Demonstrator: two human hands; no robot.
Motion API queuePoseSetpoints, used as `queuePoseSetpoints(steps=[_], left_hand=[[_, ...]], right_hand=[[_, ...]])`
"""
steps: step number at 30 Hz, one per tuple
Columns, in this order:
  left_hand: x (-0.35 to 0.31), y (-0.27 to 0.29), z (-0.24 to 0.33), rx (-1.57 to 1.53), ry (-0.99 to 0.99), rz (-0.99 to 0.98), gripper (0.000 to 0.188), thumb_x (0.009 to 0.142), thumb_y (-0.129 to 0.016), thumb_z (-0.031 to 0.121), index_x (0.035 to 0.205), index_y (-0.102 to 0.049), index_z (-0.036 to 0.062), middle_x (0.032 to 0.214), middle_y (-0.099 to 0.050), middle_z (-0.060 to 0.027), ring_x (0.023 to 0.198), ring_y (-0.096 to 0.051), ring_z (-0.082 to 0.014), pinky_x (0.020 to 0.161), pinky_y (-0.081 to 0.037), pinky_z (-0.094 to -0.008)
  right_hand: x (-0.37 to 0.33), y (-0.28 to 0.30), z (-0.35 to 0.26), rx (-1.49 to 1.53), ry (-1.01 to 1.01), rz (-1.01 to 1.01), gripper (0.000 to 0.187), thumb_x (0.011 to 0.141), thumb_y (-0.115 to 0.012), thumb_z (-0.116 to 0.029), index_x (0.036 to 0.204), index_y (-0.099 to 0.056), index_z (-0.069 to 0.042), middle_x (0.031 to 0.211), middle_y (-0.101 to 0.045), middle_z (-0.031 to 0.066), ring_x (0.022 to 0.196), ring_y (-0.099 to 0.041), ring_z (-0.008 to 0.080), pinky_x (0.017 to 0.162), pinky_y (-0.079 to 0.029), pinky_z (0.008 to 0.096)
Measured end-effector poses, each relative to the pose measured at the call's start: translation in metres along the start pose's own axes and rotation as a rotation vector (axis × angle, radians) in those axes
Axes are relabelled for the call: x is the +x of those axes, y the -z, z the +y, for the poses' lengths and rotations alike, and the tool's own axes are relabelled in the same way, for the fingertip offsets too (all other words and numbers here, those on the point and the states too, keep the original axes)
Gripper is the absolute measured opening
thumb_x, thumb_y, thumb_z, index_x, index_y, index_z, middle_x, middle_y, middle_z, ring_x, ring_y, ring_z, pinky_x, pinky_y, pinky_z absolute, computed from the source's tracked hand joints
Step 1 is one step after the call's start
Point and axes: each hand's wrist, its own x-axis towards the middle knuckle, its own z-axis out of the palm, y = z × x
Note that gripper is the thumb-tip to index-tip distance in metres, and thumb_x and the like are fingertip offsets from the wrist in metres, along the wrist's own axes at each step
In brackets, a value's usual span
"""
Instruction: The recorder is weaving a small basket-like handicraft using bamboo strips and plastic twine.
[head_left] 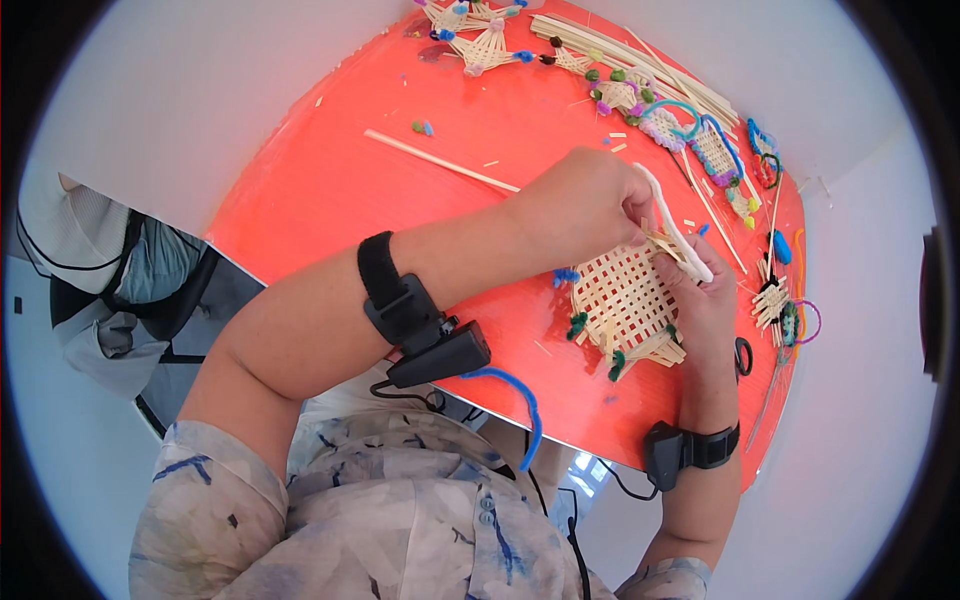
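A star-like piece woven from pale bamboo strips (625,295) is held up above the red table, with dark green and blue fuzzy ties at its corners. My right hand (702,305) grips its upper right edge, thumb pressed on the strips. Bent at the wrist, my left hand (600,195) pinches the strip ends at the top corner; its fingertips are partly hidden. A thick white pipe cleaner (664,212) arcs from behind my left hand down to the fingers of my right. Whether my left fingers also hold it is unclear.
On the red table (330,200), a loose bamboo strip (440,158) lies left of my hand. Finished woven stars (485,50), a strip bundle (640,65) and colourful woven pieces (715,150) line the far and right edges. A blue pipe cleaner (528,400) hangs near the front edge.
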Motion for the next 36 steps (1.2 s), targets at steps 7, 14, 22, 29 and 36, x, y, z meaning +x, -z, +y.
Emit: queuePoseSetpoints(steps=[7, 14, 22, 29, 36], left_hand=[[0.001, -0.001, -0.005, 0.168, -0.074, 0.013, 0.013, 0.080, -0.073, 0.011, 0.090, -0.073, 0.0022, 0.076, -0.070, -0.0121, 0.068, -0.068, -0.0190, 0.063, -0.052, -0.0319], [0.000, -0.003, -0.001, 0.280, -0.108, 0.053, 0.011, 0.077, -0.071, 0.012, 0.083, -0.072, 0.0020, 0.071, -0.069, -0.0123, 0.063, -0.067, -0.0212, 0.060, -0.051, -0.0331], [0.002, -0.008, -0.011, 0.260, -0.086, 0.100, 0.008, 0.077, -0.068, 0.010, 0.075, -0.069, 0.0021, 0.067, -0.067, -0.0111, 0.059, -0.065, -0.0205, 0.057, -0.051, -0.0321], [0.004, -0.009, -0.014, 0.227, -0.081, 0.095, 0.009, 0.077, -0.069, 0.010, 0.074, -0.068, 0.0017, 0.068, -0.067, -0.0107, 0.062, -0.066, -0.0206, 0.059, -0.051, -0.0322], [0.003, -0.010, -0.011, 0.330, -0.054, 0.094, 0.011, 0.076, -0.070, 0.012, 0.075, -0.069, 0.0012, 0.069, -0.067, -0.0115, 0.062, -0.066, -0.0221, 0.059, -0.051, -0.0335]], right_hand=[[-0.001, -0.003, -0.003, -0.045, 0.006, 0.017, 0.009, 0.091, -0.067, -0.009, 0.097, -0.066, -0.002, 0.080, -0.065, -0.0020, 0.069, -0.057, 0.0041, 0.062, -0.045, 0.0211], [0.000, -0.006, -0.003, 0.011, -0.012, 0.036, 0.012, 0.091, -0.067, -0.007, 0.101, -0.067, -0.002, 0.083, -0.066, -0.0003, 0.072, -0.059, 0.0048, 0.064, -0.047, 0.0214], [0.003, -0.003, 0.000, 0.031, 0.001, 0.024, 0.019, 0.090, -0.068, -0.007, 0.107, -0.067, 0.000, 0.087, -0.068, 0.0020, 0.076, -0.062, 0.0067, 0.067, -0.050, 0.0219], [0.002, -0.006, 0.000, 0.012, 0.014, 0.041, 0.020, 0.089, -0.069, -0.006, 0.107, -0.067, 0.002, 0.089, -0.069, 0.0042, 0.076, -0.063, 0.0078, 0.066, -0.051, 0.0227], [0.002, -0.007, -0.002, -0.126, 0.069, 0.135, 0.014, 0.088, -0.070, -0.008, 0.098, -0.069, 0.002, 0.078, -0.065, -0.0005, 0.067, -0.057, 0.0036, 0.059, -0.045, 0.0203]])
